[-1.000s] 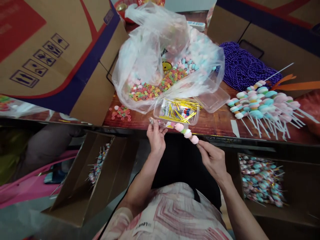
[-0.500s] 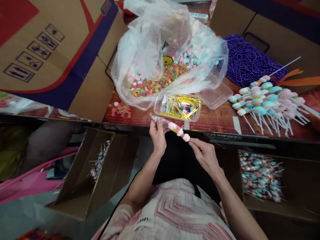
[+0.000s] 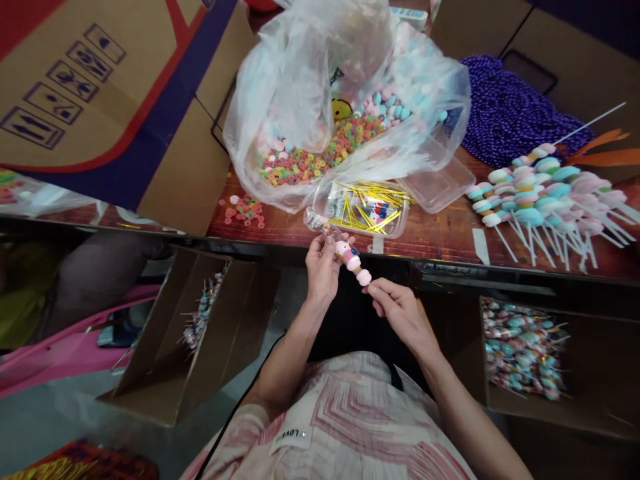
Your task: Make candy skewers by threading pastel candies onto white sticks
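Between my hands, just below the table edge, is a candy skewer [image 3: 353,264] of pink marshmallows, its upper part inside a printed clear wrapper [image 3: 316,219]. My left hand [image 3: 323,267] is closed on the wrapper around the skewer's upper part. At the lower end, my right hand [image 3: 395,303] pinches the stick beneath the last marshmallow; the stick itself is mostly hidden by the fingers. Just beyond, on the table, stands a clear plastic tub [image 3: 400,227] holding gold twist ties [image 3: 373,212] and printed wrappers.
A large plastic bag [image 3: 295,100] of ring candies and marshmallows lies behind the tub. Unwrapped candy skewers [image 3: 543,193] are piled at the right, before purple cord [image 3: 520,110]. Wrapped skewers fill part of a lower right box [image 3: 595,360]; another open box [image 3: 155,353] stands lower left.
The skewer has gone further into the wrapper, with fewer marshmallows bare. My right hand has moved left, closer to my left hand. The view has shifted slightly.
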Demonstrator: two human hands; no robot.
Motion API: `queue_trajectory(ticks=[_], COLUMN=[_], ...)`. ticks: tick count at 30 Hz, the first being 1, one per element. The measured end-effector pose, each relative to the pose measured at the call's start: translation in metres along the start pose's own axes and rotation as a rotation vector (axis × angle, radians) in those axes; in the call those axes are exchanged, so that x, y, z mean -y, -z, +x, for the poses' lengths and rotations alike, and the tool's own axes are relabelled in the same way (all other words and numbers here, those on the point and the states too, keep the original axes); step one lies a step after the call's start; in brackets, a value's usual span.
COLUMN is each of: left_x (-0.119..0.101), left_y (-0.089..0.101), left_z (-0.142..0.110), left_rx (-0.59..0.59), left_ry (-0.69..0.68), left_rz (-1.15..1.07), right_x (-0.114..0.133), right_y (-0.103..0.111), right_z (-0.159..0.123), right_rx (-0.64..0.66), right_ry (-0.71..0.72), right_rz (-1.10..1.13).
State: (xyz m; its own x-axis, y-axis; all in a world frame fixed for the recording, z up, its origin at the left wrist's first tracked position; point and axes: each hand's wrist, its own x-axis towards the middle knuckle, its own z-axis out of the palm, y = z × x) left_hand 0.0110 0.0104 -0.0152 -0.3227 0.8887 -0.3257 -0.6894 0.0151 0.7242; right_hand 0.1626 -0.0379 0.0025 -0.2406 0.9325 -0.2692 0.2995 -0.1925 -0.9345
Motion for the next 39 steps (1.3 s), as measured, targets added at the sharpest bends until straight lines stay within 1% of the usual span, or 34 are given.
queue_trajectory(ticks=[3, 4, 6, 9, 13, 16, 18, 21, 24, 26, 28, 30, 33, 36, 39], left_x=[0.001, 0.001, 0.001, 0.000, -0.004, -0.007, -0.009, -0.010, -0.009, -0.007, -0.004, -0.002, 0.000, -0.004, -0.009], left_y=[0.001, 0.001, 0.002, 0.002, 0.004, 0.008, 0.011, 0.013, 0.012, 0.011, 0.010, 0.011, 0.012, 0.014, 0.016], left_z=[-0.001, -0.002, -0.003, -0.005, -0.004, -0.002, 0.000, 0.000, -0.003, -0.006, -0.008, -0.011, -0.014, -0.015, -0.014], left_rx=[0.042, 0.059, 0.081, 0.097, 0.102, 0.093, 0.082, 0.069, 0.092, 0.103, 0.115, 0.137, 0.162, 0.188, 0.189], left_ry=[0.025, 0.034, 0.047, 0.049, 0.053, 0.071, 0.085, 0.119, 0.123, 0.108, 0.104, 0.120, 0.146, 0.154, 0.130], left_rz=[0.013, 0.022, 0.041, 0.079, 0.118, 0.102, 0.096, 0.107, 0.113, 0.112, 0.119, 0.132, 0.135, 0.133, 0.151], right_x=[-0.008, -0.011, -0.012, -0.008, -0.003, -0.008, -0.013, -0.019, -0.019, -0.019, -0.018, -0.016, -0.009, -0.001, 0.002], right_y=[-0.003, -0.004, -0.005, -0.007, -0.012, -0.015, -0.014, -0.010, -0.009, -0.012, -0.018, -0.023, -0.025, -0.022, -0.017], right_z=[0.003, 0.005, 0.007, 0.008, 0.005, 0.004, 0.004, 0.005, 0.005, 0.006, 0.007, 0.009, 0.013, 0.014, 0.011], right_rx=[0.051, 0.046, 0.012, -0.053, -0.091, -0.196, -0.272, -0.297, -0.310, -0.317, -0.311, -0.305, -0.282, -0.219, -0.095], right_ry=[-0.113, -0.120, -0.090, 0.005, 0.135, 0.267, 0.330, 0.376, 0.394, 0.394, 0.387, 0.375, 0.342, 0.262, 0.232], right_rz=[0.177, 0.193, 0.162, 0.004, -0.236, -0.475, -0.619, -0.749, -0.824, -0.824, -0.779, -0.695, -0.512, -0.355, -0.307])
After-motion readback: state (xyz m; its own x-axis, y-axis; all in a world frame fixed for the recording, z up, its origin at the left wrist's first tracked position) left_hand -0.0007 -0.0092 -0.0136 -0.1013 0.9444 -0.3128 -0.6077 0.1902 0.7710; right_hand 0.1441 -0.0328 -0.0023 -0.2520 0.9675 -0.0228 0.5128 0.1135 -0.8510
